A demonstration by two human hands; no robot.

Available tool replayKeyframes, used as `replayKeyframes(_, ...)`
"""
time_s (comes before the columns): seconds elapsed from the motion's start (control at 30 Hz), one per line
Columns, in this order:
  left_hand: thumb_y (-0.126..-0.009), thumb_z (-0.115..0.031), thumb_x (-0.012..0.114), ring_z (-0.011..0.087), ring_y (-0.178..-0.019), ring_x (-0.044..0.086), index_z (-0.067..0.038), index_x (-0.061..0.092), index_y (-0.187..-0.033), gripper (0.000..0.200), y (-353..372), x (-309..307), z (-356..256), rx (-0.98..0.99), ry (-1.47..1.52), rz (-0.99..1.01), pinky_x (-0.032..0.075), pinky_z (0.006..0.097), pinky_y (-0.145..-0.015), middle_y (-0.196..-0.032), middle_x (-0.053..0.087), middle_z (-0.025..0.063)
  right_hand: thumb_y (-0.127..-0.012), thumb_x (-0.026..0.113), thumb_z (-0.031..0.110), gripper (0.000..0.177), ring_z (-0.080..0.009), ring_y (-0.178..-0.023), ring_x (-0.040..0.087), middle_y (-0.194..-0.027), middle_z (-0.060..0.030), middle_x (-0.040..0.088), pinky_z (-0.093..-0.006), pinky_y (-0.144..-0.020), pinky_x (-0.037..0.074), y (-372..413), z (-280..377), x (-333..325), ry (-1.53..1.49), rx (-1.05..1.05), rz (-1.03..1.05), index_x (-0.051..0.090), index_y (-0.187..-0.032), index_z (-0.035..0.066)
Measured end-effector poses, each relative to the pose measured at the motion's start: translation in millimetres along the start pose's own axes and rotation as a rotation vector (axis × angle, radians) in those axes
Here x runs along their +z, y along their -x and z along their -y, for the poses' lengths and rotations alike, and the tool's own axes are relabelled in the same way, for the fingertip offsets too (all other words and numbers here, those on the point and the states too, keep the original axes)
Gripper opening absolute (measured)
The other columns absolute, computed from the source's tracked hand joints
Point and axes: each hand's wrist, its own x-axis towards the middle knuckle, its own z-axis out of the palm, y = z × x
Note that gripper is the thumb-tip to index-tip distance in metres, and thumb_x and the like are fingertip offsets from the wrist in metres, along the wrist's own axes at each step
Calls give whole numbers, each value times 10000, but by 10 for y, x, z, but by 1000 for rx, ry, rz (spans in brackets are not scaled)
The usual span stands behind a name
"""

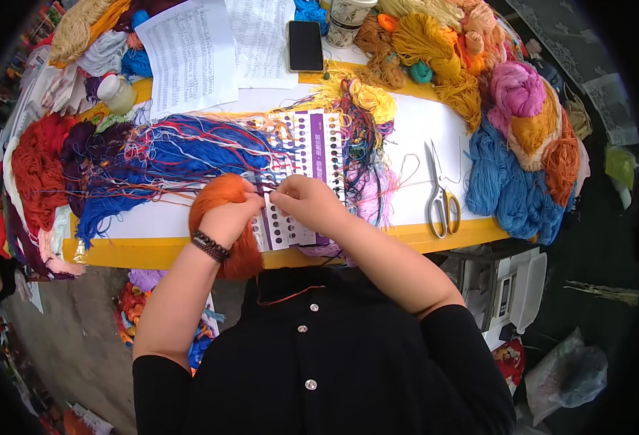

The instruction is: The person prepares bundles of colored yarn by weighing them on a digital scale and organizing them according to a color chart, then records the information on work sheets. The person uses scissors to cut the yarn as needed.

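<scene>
An orange thread skein (225,199) hangs over my left hand (234,210), whose fingers are closed near the edge of a punched white and purple card (312,152). My right hand (306,203) is closed in a pinch over the same card, its fingertips close to those of the left; what lies between them is too small to make out. Colored threads run through holes along the card. Blue, red and white threads (203,145) spread out to its left, and dark and pink threads (370,167) lie at its right.
Scissors (439,199) lie right of the card. Blue skeins (508,188) and yellow yarn (428,43) are piled at the right, red yarn (40,159) at the left. Printed sheets (189,58), a phone (305,46), a cup (347,20) and a jar (116,94) stand or lie farther back.
</scene>
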Motion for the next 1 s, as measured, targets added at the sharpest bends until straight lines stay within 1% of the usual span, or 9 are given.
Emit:
replayKeyframes(0.17, -851, -50, 643, 120, -790, 615, -33, 549, -1054, 225, 173, 66, -229, -22, 427, 88, 478, 221, -657, -941, 654, 71, -867, 579, 157, 180, -145, -673, 628, -773, -96, 671, -275, -616, 483, 15, -97, 10, -247, -53, -12, 538, -960, 9)
replayKeyframes(0.27, -870, -44, 598, 92, -790, 605, -14, 489, -1208, 357, 127, 130, -195, -46, 210, 136, 476, 209, -665, -1061, 648, 80, -879, 553, 115, 137, -141, -691, 616, -774, -92, 655, -256, -637, 469, 64, 51, -45, -316, 46, 15, 512, -968, 20)
replayKeyframes(0.33, -844, -23, 607, 74, -780, 590, -19, 460, -1270, 450, 138, 174, -162, 11, 141, 226, 470, 200, -658, -1084, 646, 70, -900, 547, 105, 90, -82, -659, 532, -747, -31, 601, -201, -570, 401, 63, 15, -93, -790, 115, 50, 534, -980, 67)
replayKeyframes(0.43, -801, -22, 654, 72, -709, 547, -22, 547, -1202, 415, 209, 39, -91, 281, -37, 188, 467, 206, -664, -971, 607, 17, -896, 553, 89, 100, -81, -711, 540, -755, -30, 600, -207, -578, 404, 81, 38, -80, -677, 137, 83, 533, -993, 79)
replayKeyframes(0.57, -820, -31, 606, 120, -741, 588, 9, 604, -1088, 270, 322, -399, -284, 109, 354, -189, 496, 241, -698, -877, 618, 63, -883, 588, 98, 169, -96, -721, 569, -785, -38, 618, -234, -651, 457, -22, -92, 21, -369, 41, 102, 515, -1021, 31)
replayKeyframes(0.7, -782, -46, 593, 144, -754, 570, 44, 531, -1149, 384, 514, -1029, -648, 435, 297, -318, 442, 244, -700, -783, 579, 64, -880, 600, 118, 209, -91, -715, 569, -806, -41, 629, -237, -649, 458, -20, -83, 6, -137, 30, 88, 510, -1033, 8)
replayKeyframes(0.8, -927, -112, 548, 207, -1150, 533, 15, 481, -1254, 358, 528, -1666, -721, 632, 603, -357, 414, 317, -1023, -1241, 545, 106, -842, 627, 175, 213, -140, -710, 595, -786, -60, 647, -292, -648, 466, -20, -136, 45, -72, 1, 26, 550, -987, 39)
replayKeyframes(0.93, -914, -217, 583, 223, -1152, 525, -53, 504, -1277, 406, 494, -1327, -479, 215, 492, -428, 431, 371, -951, -1241, 558, 110, -851, 620, 146, 143, -134, -701, 578, -788, -63, 628, -285, -649, 467, 41, -32, 129, -214, -82, -51, 577, -948, 50)
replayKeyframes(1.0, -929, -149, 506, 188, -1011, 598, -5, 510, -1259, 360, 689, -773, -350, 146, 449, -87, 450, 316, -879, -1062, 638, 116, -897, 589, 97, 93, -63, -733, 539, -809, -1, 603, -221, -652, 443, 287, 410, 148, -197, -197, -22, 596, -972, 43)
